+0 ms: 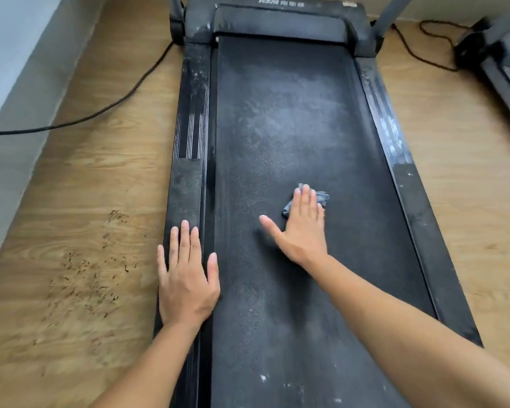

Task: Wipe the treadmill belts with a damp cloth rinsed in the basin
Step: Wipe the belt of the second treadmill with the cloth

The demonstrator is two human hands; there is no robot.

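A black treadmill belt (292,119) runs up the middle of the view, grey with dust in its upper half. A small crumpled grey-blue cloth (321,198) lies on the belt, right of centre. My right hand (301,228) presses flat on the cloth with straight fingers, thumb spread to the left. My left hand (186,278) rests flat on the treadmill's left side rail (189,119), fingers straight, thumb at the belt's edge. No basin is in view.
Wooden floor (100,201) lies on both sides, with dark scuff marks at the left. A black power cable (106,108) crosses the floor at left. A second treadmill (507,69) and another cable (424,51) are at the upper right. A wall (12,83) borders the left.
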